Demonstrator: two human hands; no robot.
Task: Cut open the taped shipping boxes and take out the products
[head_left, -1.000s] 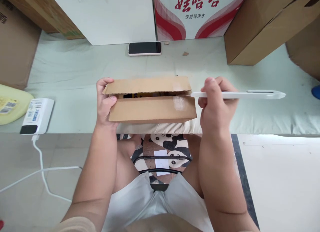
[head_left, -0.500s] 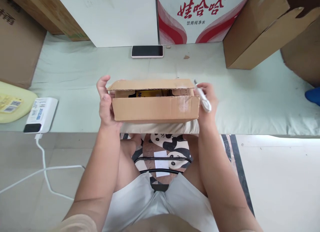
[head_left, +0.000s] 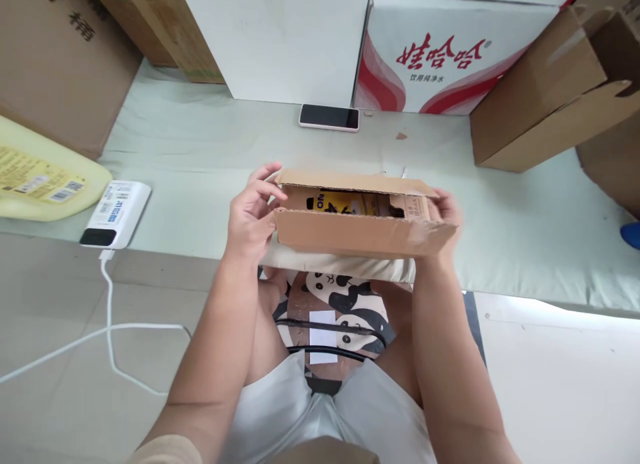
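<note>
A small cardboard box (head_left: 365, 234) is held up at the bench's front edge, its top flaps parted. Inside it a yellow and black package (head_left: 335, 203) shows through the gap. My left hand (head_left: 255, 214) grips the box's left end, thumb at the front side and fingers over the far flap. At the right end is my right hand (head_left: 447, 214), closed around that side, with its palm partly hidden by the box. A thin pale tip (head_left: 404, 173) sticks out behind the far flap; whether my right hand holds it is hidden.
A phone (head_left: 329, 117) lies beyond the box, before a white and red carton (head_left: 440, 71). At left are a power bank (head_left: 116, 214) with a white cable and a yellow jug (head_left: 50, 174). An open tall carton (head_left: 540, 117) stands at right on the cloth-covered bench (head_left: 190, 137).
The flaps have spread wider, showing more of the yellow package. The white pen-like tool in my right hand has gone mostly out of sight behind the box. The view has shifted left.
</note>
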